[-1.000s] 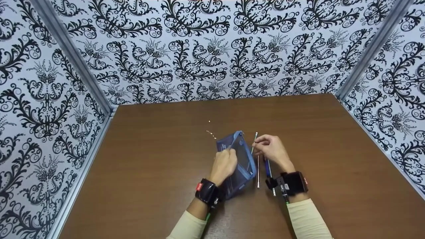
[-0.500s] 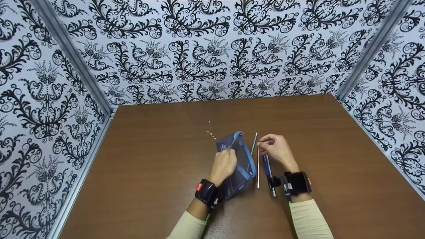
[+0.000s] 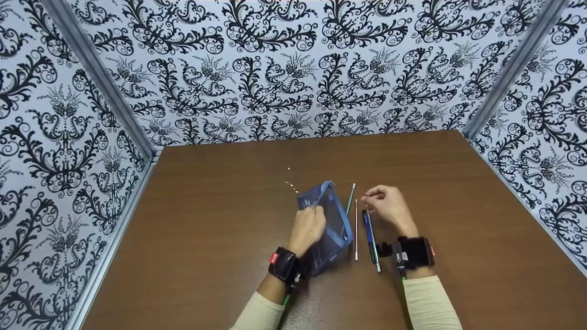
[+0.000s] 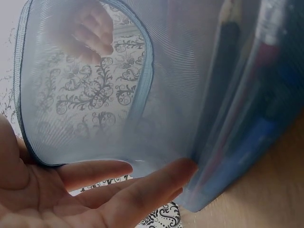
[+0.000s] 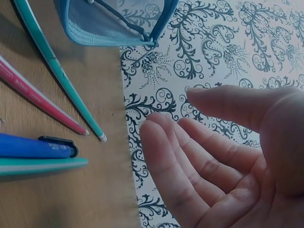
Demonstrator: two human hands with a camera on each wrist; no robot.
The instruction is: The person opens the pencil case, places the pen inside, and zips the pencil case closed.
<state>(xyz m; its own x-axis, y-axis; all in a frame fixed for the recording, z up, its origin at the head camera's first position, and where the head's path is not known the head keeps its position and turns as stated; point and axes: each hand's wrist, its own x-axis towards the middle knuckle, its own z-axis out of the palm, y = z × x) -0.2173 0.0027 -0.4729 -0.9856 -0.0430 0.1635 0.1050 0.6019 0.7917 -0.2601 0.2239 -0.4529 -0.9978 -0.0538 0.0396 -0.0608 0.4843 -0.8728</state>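
Note:
My left hand grips the side of a blue mesh pencil case, which is tilted with its unzipped opening facing right. In the left wrist view, the thumb and fingers reach round the mesh. Pencils show through it, one with a sharpened tip. My right hand hovers right of the case, fingers relaxed, holding nothing. Nearest to it lie a red pencil and a blue pen with a teal pencil alongside. Another teal pencil leans by the case opening.
All this is on a brown wooden table. Patterned walls enclose its back and sides. A short line of small bright flecks shows beyond the case's upper left corner.
My right hand has drawn back to the right, away from the teal pencil at the case opening, past the top of the red pencil. My left hand and the case are nearly still.

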